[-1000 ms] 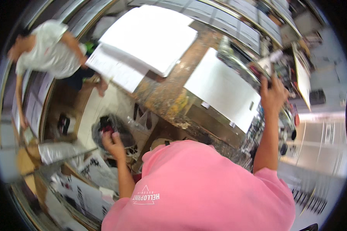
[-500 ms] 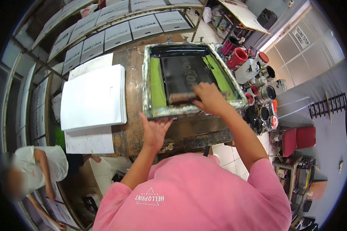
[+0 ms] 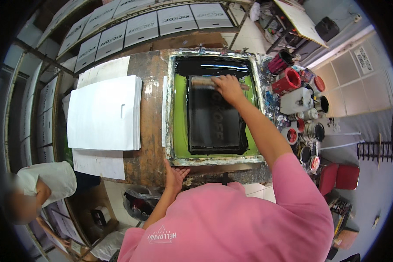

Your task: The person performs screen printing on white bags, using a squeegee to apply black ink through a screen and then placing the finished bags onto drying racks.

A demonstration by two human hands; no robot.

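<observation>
A screen-printing frame [image 3: 169,126] with a paint-crusted rim lies on the wooden table before me. Its mesh is green at the sides, with a dark lettered rectangle in the middle and wet black ink pooled at the far end. My right hand [image 3: 228,87] grips a squeegee [image 3: 202,82] with a worn wooden handle, near the far end of that rectangle. At the frame's near left corner is my left hand [image 3: 175,178], its fingers spread and nothing held. I cannot tell whether its fingertips touch the rim.
Left of the frame stands a stack of white sheets [image 3: 102,114]. Red, black and white ink tubs [image 3: 288,81] crowd the table's right side. Printed white boxes [image 3: 142,28] line a rack beyond the table. Another person [image 3: 52,183] is at the lower left.
The squeegee has gone from the frame's near end to its far end in my right hand. The frame now sits lower and flatter, and my left hand has come nearer to me.
</observation>
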